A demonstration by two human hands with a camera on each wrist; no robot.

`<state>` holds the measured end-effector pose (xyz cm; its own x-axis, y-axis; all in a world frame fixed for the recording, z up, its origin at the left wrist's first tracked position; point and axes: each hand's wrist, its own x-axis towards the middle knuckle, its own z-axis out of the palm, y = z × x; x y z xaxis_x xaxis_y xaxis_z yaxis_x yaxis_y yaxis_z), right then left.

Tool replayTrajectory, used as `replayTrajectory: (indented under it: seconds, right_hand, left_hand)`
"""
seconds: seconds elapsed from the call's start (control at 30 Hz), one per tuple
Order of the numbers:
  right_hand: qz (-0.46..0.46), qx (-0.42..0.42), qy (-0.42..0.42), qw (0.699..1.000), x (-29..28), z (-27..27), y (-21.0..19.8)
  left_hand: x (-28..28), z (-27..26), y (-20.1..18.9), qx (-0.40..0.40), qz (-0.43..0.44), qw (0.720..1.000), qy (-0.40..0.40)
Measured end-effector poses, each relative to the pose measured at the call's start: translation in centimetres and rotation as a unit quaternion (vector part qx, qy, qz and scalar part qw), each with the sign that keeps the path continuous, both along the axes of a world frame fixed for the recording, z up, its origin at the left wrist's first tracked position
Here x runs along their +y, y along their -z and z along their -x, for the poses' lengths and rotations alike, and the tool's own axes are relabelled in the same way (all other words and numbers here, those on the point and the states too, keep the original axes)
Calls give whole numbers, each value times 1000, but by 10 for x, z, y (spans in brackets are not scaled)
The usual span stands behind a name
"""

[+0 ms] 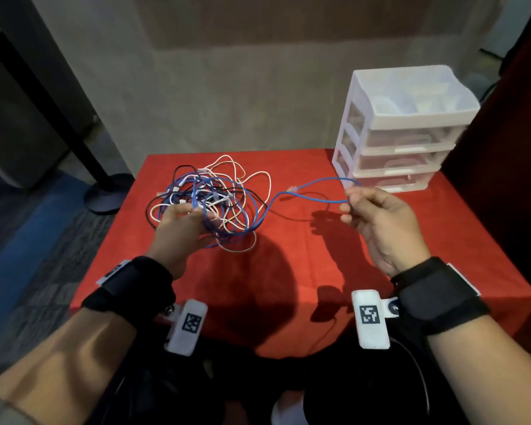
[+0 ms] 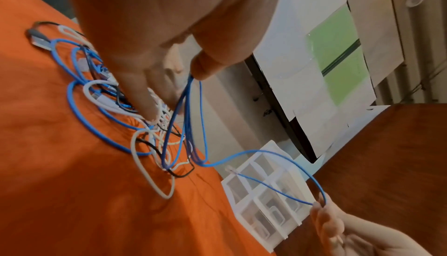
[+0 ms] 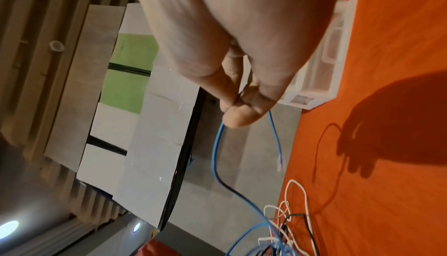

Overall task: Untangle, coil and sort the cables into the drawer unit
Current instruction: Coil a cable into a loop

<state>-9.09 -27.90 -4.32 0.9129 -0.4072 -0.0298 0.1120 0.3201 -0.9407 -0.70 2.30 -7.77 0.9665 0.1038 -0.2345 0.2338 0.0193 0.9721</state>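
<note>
Across the red tablecloth: white drawer unit at 1 o'clock, all drawers look closed, cable tangle at 11 o'clock, mix of blue, white and black leads. One blue network cable runs out of the pile toward 3 o'clock, loops back, and its clear plug hangs free mid-table.

Left hand sits on the near edge of the tangle, thumb and fingers curled, pinching a bunch of blue strands lifted off the cloth. Right hand at 3 o'clock, fingertips closed on the blue cable's bend, other fingers loosely curled.

Step in hand, as I read it: freeing the blue cable. Best to anchor the pile with the left, draw slowly with the right, stop at any snag and feed the plug back through rather than yank, or knots tighten.

Left wrist view shows what the head view hides: a finger pressing into the pile and a black USB plug at its far side. Right wrist view shows the right-hand pinch close up, thumb on the cable.
</note>
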Motion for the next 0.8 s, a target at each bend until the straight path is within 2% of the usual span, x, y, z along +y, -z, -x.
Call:
replayTrajectory:
  seconds: [0.07, 0.13, 0.17, 0.2, 0.23, 0.33, 0.43, 0.53, 0.6, 0.63, 0.73, 0.8]
  right_hand:
    - [2, -11, -6, 1000, 5, -1, 2]
    - [21, -4, -7, 1000, 12, -2, 3]
    - [37, 5, -6, 999, 16, -3, 5]
    - [54, 17, -5, 998, 20, -4, 7]
    - [72, 31, -5, 997, 23, -5, 10]
    - [123, 81, 12, 989, 26, -6, 24]
    - [160, 141, -7, 977, 20, -5, 41]
    - [164, 198, -66, 964, 18, -7, 50]
    - [162, 217, -97, 958, 22, -10, 53]
    - [164, 222, -111, 955, 25, -11, 53]
    - [169, 222, -148, 949, 43, -16, 57]
    - [164, 218, -168, 947, 60, -21, 59]
  left_hand:
    - [1, -4, 5, -81, -110, 987, -79]
    - [-3, 5, 1, -238, -274, 925, -115]
    - [-10, 14, -3, -306, -306, 896, -104]
    - [-21, 28, -11, -345, -290, 890, -71]
    - [-32, 39, -16, -359, -252, 898, -33]
    - [-58, 64, -19, -321, -178, 927, 78]
    - [-69, 67, -6, -267, -192, 934, 138]
    - [-73, 48, 9, -259, -261, 928, 63]
    - [-67, 27, 18, -201, -288, 936, 16]
    - [-62, 18, 22, -165, -315, 934, 7]
    - [-41, 7, 42, -123, -416, 901, 10]
    - [-31, 8, 51, -101, -401, 910, 33]
